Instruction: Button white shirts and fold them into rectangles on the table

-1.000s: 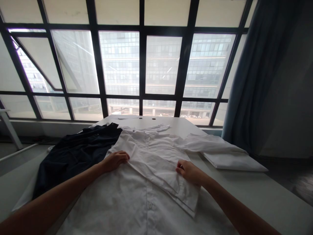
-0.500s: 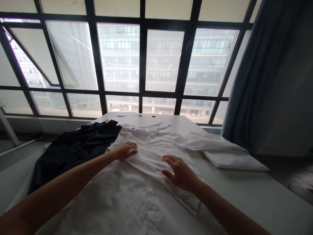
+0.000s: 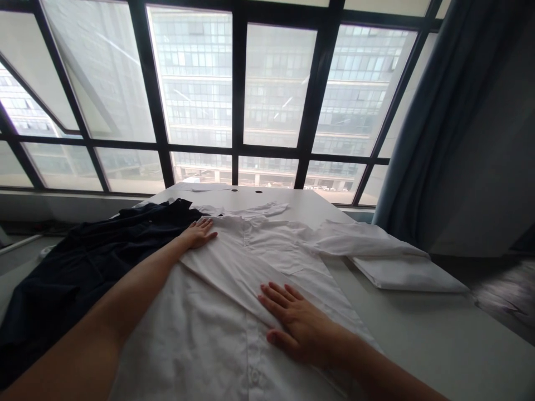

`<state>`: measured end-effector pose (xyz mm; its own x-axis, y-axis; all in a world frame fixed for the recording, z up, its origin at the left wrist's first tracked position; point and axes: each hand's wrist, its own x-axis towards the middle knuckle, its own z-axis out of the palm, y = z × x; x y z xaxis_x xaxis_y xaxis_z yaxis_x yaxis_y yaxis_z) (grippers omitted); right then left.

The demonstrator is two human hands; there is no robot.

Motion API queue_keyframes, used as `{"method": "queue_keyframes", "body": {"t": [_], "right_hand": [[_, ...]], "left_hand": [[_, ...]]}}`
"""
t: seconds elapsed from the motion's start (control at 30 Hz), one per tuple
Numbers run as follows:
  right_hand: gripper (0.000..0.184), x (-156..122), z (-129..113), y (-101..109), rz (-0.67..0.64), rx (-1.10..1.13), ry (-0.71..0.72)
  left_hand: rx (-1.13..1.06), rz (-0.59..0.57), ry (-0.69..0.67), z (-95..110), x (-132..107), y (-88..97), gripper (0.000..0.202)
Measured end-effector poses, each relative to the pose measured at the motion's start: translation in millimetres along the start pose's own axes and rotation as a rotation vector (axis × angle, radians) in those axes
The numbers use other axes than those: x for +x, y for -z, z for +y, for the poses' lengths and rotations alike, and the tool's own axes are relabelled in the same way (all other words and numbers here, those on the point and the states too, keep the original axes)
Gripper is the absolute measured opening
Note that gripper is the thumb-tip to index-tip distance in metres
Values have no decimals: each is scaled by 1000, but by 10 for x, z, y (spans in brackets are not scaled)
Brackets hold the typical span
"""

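Observation:
A white button-up shirt [image 3: 200, 312] lies spread out on the table, its button placket running down the middle. One of its sleeves is laid slantwise across the front. My left hand [image 3: 199, 233] rests flat with fingers out near the shirt's left shoulder, beside a dark navy garment [image 3: 96, 262]. Flat on the sleeve's lower part, right of the placket, lies my right hand [image 3: 296, 323], fingers stretched; the cuff is mostly hidden under that hand and forearm. The other sleeve [image 3: 355, 239] reaches out to the right.
A folded white cloth [image 3: 409, 274] sits on the white table [image 3: 451, 328] at the right, partly under the outstretched sleeve. Black-framed windows [image 3: 236, 83] rise behind the table. A blue-grey curtain [image 3: 426, 128] hangs at the right.
My left hand has slid up and left toward the shoulder. My right hand has moved down and flattened onto the sleeve. The view has tilted slightly downward.

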<state>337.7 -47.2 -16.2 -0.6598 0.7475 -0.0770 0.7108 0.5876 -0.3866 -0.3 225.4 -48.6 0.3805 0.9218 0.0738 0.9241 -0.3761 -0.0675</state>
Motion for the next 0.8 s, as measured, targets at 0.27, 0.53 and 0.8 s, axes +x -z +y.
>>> {"method": "queue_keyframes", "body": {"t": [0.27, 0.53, 0.8], "right_hand": [[70, -16, -14, -16, 11, -33, -5], [70, -40, 14, -36, 40, -34, 13], [62, 27, 147, -78, 261, 90, 8]], "left_hand": [[-25, -10, -73, 678, -392, 166, 65], [-180, -93, -300, 818, -1029, 74, 63], [-155, 52, 67, -89, -843, -93, 67]]}}
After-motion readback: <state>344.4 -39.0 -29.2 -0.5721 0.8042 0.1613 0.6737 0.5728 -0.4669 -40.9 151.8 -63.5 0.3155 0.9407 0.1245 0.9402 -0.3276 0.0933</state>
